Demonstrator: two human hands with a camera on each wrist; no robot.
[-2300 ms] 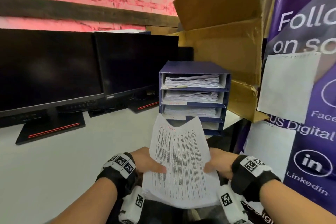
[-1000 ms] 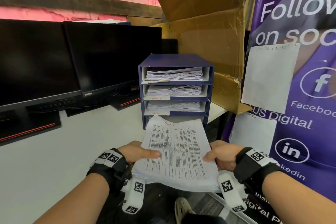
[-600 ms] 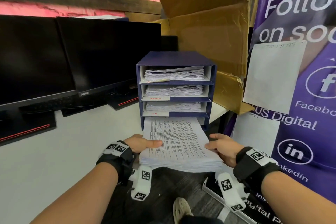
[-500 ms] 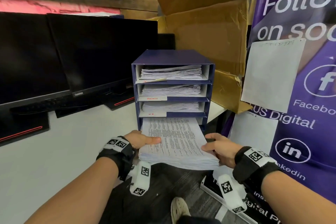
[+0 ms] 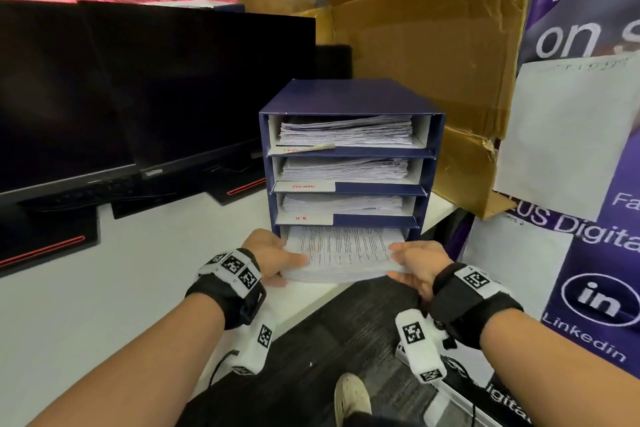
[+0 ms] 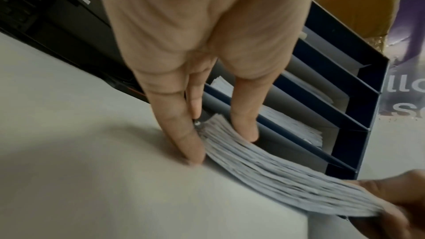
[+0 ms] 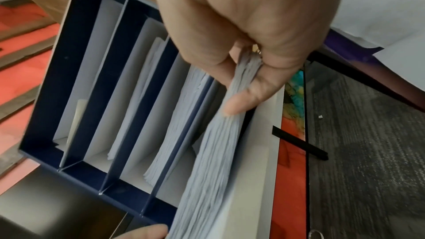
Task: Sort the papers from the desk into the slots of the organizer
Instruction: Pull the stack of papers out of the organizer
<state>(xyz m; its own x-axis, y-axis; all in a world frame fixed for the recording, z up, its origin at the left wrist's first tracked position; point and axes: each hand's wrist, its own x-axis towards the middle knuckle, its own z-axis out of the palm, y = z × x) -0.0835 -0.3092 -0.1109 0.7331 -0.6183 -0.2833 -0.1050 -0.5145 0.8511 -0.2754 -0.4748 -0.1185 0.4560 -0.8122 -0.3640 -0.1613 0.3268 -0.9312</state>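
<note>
A blue four-slot organizer [image 5: 349, 97] stands on the white desk [image 5: 104, 288]. Its three upper slots hold paper piles. A thick stack of printed papers [image 5: 343, 253] lies flat with its far end inside the bottom slot and its near half sticking out. My left hand [image 5: 287, 263] holds the stack's left edge, thumb on top and fingers [image 6: 184, 134] down along the side at the desk. My right hand [image 5: 401, 263] pinches the right edge [image 7: 243, 79], thumb over the stack [image 7: 211, 152] and fingers beneath.
Two black monitors [image 5: 156, 87] stand at the left of the desk. A large cardboard box [image 5: 433, 45] rises behind the organizer, and a purple banner [image 5: 588, 184] stands at the right. The desk edge runs just below the stack, with dark carpet [image 5: 329, 340] under it.
The stack was held tilted up in front of the organizer. Both hands have laid it flat and moved it forward, and its far end now sits inside the bottom slot.
</note>
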